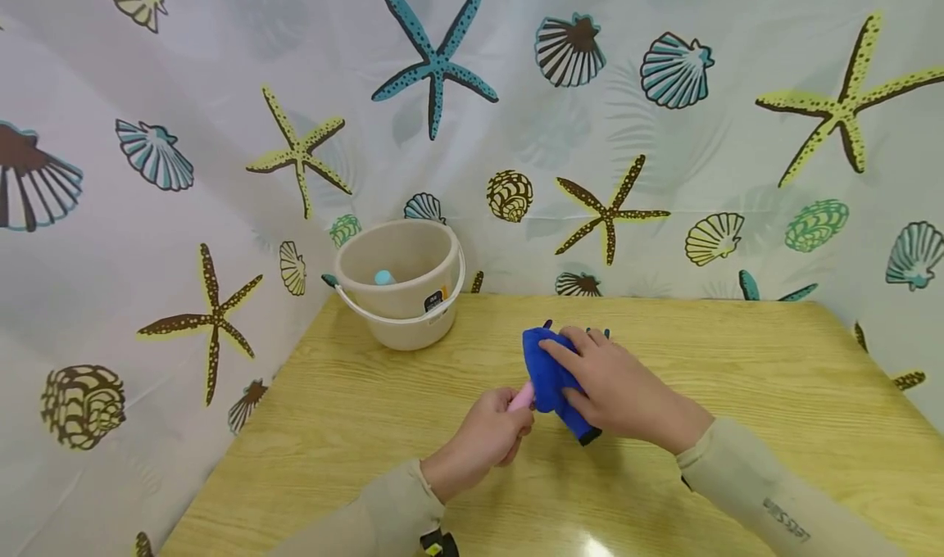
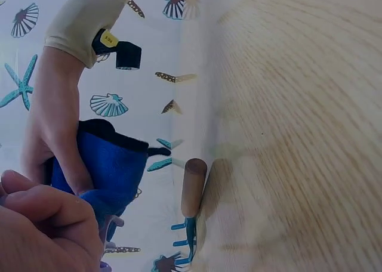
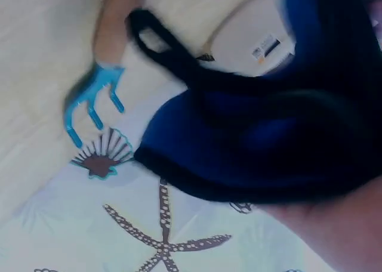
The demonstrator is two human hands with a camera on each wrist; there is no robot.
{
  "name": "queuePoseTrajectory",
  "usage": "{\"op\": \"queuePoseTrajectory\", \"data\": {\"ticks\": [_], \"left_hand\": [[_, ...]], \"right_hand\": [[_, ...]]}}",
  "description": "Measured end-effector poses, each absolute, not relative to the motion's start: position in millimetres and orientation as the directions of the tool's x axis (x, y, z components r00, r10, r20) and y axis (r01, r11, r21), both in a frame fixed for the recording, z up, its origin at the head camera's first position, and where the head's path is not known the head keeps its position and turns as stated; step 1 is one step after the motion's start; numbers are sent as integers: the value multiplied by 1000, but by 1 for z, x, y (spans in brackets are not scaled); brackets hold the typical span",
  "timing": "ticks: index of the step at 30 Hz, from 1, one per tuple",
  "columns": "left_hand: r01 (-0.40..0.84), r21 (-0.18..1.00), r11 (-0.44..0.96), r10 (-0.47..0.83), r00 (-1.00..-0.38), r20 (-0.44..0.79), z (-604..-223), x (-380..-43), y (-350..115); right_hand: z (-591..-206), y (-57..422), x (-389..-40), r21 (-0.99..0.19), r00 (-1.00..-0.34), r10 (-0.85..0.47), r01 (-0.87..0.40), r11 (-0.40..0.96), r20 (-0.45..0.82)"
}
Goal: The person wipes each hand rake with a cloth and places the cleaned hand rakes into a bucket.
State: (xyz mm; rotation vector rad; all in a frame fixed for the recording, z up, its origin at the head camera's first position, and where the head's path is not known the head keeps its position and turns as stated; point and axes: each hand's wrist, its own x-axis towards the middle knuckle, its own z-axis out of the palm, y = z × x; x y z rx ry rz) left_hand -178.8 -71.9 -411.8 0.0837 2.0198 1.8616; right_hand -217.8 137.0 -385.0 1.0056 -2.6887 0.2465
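In the head view my left hand (image 1: 487, 430) grips the pink handle (image 1: 521, 397) of a tool. My right hand (image 1: 619, 381) holds a blue cloth (image 1: 546, 373) with black edging around the tool's far end, hiding most of it. A lilac part (image 2: 113, 224) of the tool peeks out below the cloth in the left wrist view. Beyond the hands, a small hand rake (image 2: 194, 188) with a wooden handle lies on the table. Its blue tines (image 3: 92, 108) show in the right wrist view, where the cloth fills much of the picture, blurred.
A beige bucket (image 1: 413, 336) with a white handle stands at the table's back left, with a light-blue-topped object (image 1: 384, 278) inside. The wood-grain table (image 1: 369, 426) meets a curtain (image 1: 516, 131) printed with shells and starfish at the back and sides.
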Motion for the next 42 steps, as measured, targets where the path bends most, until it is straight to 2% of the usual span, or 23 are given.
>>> {"op": "queuePoseTrajectory", "data": {"ticks": [7, 10, 18, 21, 24, 27, 33, 36, 42], "left_hand": [[-245, 961, 127, 285, -919, -272, -414, -180, -71], [-259, 955, 143, 256, -923, -288, -416, -180, -72], [-86, 958, 273, 294, -941, -168, -419, -176, -75], [-58, 955, 292, 298, -943, -148, -420, -175, -75], [-107, 964, 242, 285, -942, -176, -420, -175, -76], [-203, 971, 124, 315, -920, -232, -417, -178, -76], [-358, 931, -76, 373, -876, -307, -419, -184, -80], [-405, 907, -111, 384, -860, -337, -422, -182, -79], [-414, 901, -129, 417, -847, -329, -425, -178, -75]], "right_hand": [[-384, 142, -216, 84, -709, -658, -661, 745, 255], [-380, 146, -212, 111, -715, -664, -657, 745, 220], [-374, 130, -212, 158, -719, -653, -635, 756, 237], [-374, 122, -217, 187, -725, -641, -613, 767, 254], [-377, 116, -223, 187, -723, -622, -595, 782, 302], [-381, 113, -226, 140, -726, -602, -593, 793, 333], [-399, 113, -223, 14, -744, -595, -621, 783, 304], [-403, 115, -223, -15, -738, -600, -635, 773, 308], [-397, 117, -226, 48, -725, -619, -637, 770, 303]]}}
